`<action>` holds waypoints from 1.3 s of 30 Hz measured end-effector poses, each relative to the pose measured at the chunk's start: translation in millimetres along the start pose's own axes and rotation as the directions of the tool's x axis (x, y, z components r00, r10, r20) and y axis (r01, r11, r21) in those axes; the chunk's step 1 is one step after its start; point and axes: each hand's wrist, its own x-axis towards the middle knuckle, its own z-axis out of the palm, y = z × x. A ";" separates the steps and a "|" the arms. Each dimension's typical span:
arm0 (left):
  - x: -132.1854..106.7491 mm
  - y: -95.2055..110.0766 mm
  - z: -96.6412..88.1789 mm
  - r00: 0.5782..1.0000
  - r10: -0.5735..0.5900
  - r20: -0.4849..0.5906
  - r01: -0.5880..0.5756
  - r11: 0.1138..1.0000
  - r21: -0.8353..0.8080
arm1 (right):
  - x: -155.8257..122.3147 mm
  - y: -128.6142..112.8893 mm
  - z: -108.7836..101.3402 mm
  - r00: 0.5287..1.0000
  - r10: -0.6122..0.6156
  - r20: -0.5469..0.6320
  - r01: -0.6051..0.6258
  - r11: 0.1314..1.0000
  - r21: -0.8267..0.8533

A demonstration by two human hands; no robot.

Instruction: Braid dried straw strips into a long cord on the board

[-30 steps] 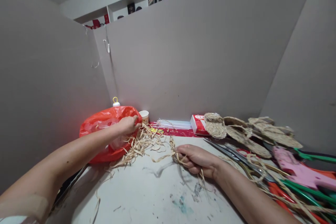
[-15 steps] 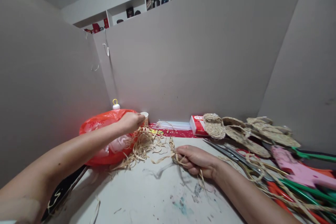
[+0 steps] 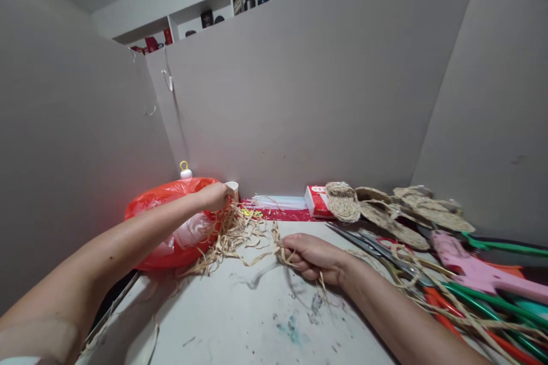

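Note:
My right hand (image 3: 314, 258) is closed around a braided straw strand (image 3: 276, 235), whose short plait stands up past the fingertips while loose ends hang below the palm. At the edge of the red plastic bag (image 3: 149, 211), my left hand (image 3: 216, 196) is closed, fingertips pinched beside the pile of loose straw (image 3: 229, 234). Whatever the left fingers hold is hidden behind the hand. One pale strip runs across the tabletop between the pile and my right hand.
Woven straw slippers (image 3: 387, 217) lie at the back right by a red and white box (image 3: 317, 202). Scissors (image 3: 377, 251), a pink glue gun (image 3: 466, 265) and green-handled tools crowd the right side. A paper cup (image 3: 232, 187) stands behind my left hand.
The whole view has shifted slightly, so things sit a little further left. Both hands keep nearly the same pose; the left fingers have dipped slightly at the straw pile.

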 end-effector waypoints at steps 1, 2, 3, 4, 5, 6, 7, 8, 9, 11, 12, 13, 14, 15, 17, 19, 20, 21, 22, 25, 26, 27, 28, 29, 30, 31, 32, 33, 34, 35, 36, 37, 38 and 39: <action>-1.6 1.2 -0.4 1.000 0.009 0.015 -0.009 1.000 0.016 | 0.0 0.1 0.0 1.000 -0.001 0.002 0.001 1.000 -0.002; -2.5 3.3 1.2 0.999 0.020 0.035 -0.021 0.999 0.032 | 0.1 0.2 -0.1 1.000 -0.003 0.003 0.003 1.000 -0.003; -2.7 5.9 4.8 0.998 0.034 0.053 -0.036 0.999 0.041 | 0.3 0.4 -0.3 1.000 -0.005 0.003 0.005 1.000 -0.003; -2.4 8.9 10.1 0.997 0.046 0.069 -0.049 0.998 0.045 | 0.4 0.6 -0.5 1.000 -0.008 0.003 0.008 1.000 -0.002; -1.6 12.0 16.3 0.995 0.056 0.082 -0.060 0.997 0.047 | 0.5 0.7 -0.6 1.000 -0.010 0.002 0.010 1.000 0.000; -0.4 14.9 22.9 0.994 0.063 0.093 -0.067 0.997 0.046 | 0.6 0.9 -0.7 1.000 -0.010 0.001 0.010 1.000 0.002; 1.0 17.5 29.2 0.993 0.064 0.103 -0.069 0.997 0.043 | 0.6 0.9 -0.7 1.000 -0.010 -0.002 0.010 1.000 0.003; 2.4 19.6 34.3 0.992 0.060 0.112 -0.064 0.997 0.039 | 0.6 0.8 -0.5 1.000 -0.009 -0.005 0.009 1.000 0.004; 3.9 21.1 37.7 0.992 0.049 0.119 -0.053 0.998 0.031 | 0.5 0.6 -0.3 1.000 -0.008 -0.009 0.008 1.000 0.004; 6.2 22.1 36.6 0.993 0.021 0.118 -0.021 1.000 0.003 | 0.1 0.1 0.2 1.000 -0.005 -0.015 0.005 1.000 0.006; 6.8 21.8 31.6 0.994 0.009 0.105 -0.007 1.000 -0.019 | -0.2 -0.2 0.5 1.000 -0.002 -0.015 0.002 1.000 0.007; 6.8 21.2 23.4 0.997 0.000 0.081 0.004 0.999 -0.047 | -0.4 -0.3 0.7 1.000 0.000 -0.013 0.000 1.000 0.008; 6.0 20.5 12.5 0.999 -0.007 0.051 0.011 0.997 -0.080 | -0.6 -0.4 0.9 1.000 0.001 -0.011 -0.001 1.000 0.008; 4.1 19.8 -0.4 1.000 -0.014 0.013 0.015 0.993 -0.118 | -0.8 -0.3 1.0 1.000 0.002 -0.010 -0.002 1.000 0.009; -3.1 18.9 -28.7 0.997 -0.038 -0.062 0.024 0.978 -0.208 | -1.0 0.3 1.0 1.000 -0.003 -0.013 0.003 1.000 0.007; -15.2 18.6 -53.4 0.991 -0.069 -0.118 0.031 0.954 -0.299 | -0.9 1.1 0.9 1.000 -0.011 -0.017 0.011 1.000 0.003; -22.7 18.4 -62.5 0.987 -0.087 -0.138 0.031 0.933 -0.360 | -0.7 1.5 0.7 1.000 -0.013 -0.017 0.013 1.000 0.001; -31.1 18.2 -68.8 0.984 -0.112 -0.138 0.036 0.885 -0.465 | -0.5 1.9 0.5 1.000 -0.016 -0.016 0.016 1.000 -0.001; -39.9 17.8 -72.5 0.984 -0.136 -0.117 0.045 0.818 -0.574 | -0.2 2.3 0.3 1.000 -0.018 -0.014 0.018 1.000 -0.002; -67.4 17.2 -73.4 0.989 -0.148 0.007 0.097 0.611 -0.786 | 0.5 3.6 -0.5 1.000 -0.018 -0.007 0.018 1.000 -0.001; -76.1 17.9 -73.0 0.990 -0.137 0.034 0.111 0.606 -0.788 | 0.7 4.1 -0.8 1.000 -0.017 -0.006 0.017 1.000 0.001; -84.2 19.3 -73.5 0.991 -0.127 0.034 0.107 0.628 -0.771 | 0.9 4.5 -1.0 1.000 -0.019 -0.006 0.019 1.000 0.004; -91.5 21.3 -75.1 0.993 -0.116 0.014 0.087 0.660 -0.746 | 1.0 4.9 -1.2 1.000 -0.021 -0.007 0.021 1.000 0.007; -97.9 23.9 -78.1 0.994 -0.100 -0.031 0.048 0.695 -0.718 | 1.1 5.2 -1.4 1.000 -0.024 -0.008 0.024 1.000 0.009; -103.5 26.7 -82.0 0.992 -0.082 -0.100 -0.010 0.725 -0.689 | 1.1 5.5 -1.5 1.000 -0.026 -0.009 0.026 1.000 0.010; -108.1 29.4 -86.5 0.980 -0.065 -0.189 -0.077 0.750 -0.657 | 1.2 5.6 -1.6 1.000 -0.028 -0.009 0.028 1.000 0.011; -112.0 31.8 -90.7 0.950 -0.060 -0.305 -0.147 0.778 -0.611 | 1.2 5.6 -1.6 1.000 -0.028 -0.008 0.028 1.000 0.011; -115.5 33.6 -94.0 0.901 -0.052 -0.430 -0.212 0.814 -0.541 | 1.2 5.5 -1.7 1.000 -0.025 -0.006 0.025 1.000 0.011; -118.7 35.0 -95.7 0.841 -0.031 -0.540 -0.257 0.855 -0.450 | 1.2 5.3 -1.7 1.000 -0.022 -0.005 0.022 1.000 0.010; -121.9 36.0 -95.5 0.785 0.006 -0.619 -0.287 0.889 -0.356 | 1.1 5.0 -1.6 1.000 -0.019 -0.004 0.019 1.000 0.009; -125.3 37.1 -93.3 0.749 0.057 -0.660 -0.310 0.910 -0.273 | 0.9 4.8 -1.5 1.000 -0.015 -0.003 0.015 1.000 0.007; -129.0 38.6 -89.3 0.738 0.112 -0.665 -0.335 0.917 -0.217 | 0.7 4.5 -1.4 1.000 -0.012 -0.003 0.012 1.000 0.005; -132.9 40.8 -84.0 0.746 0.159 -0.646 -0.362 0.912 -0.194 | 0.4 4.3 -1.1 1.000 -0.010 -0.004 0.010 1.000 0.004; -137.1 43.8 -77.9 0.770 0.187 -0.611 -0.380 0.902 -0.203 | 0.1 4.0 -0.7 1.000 -0.010 -0.007 0.010 1.000 0.005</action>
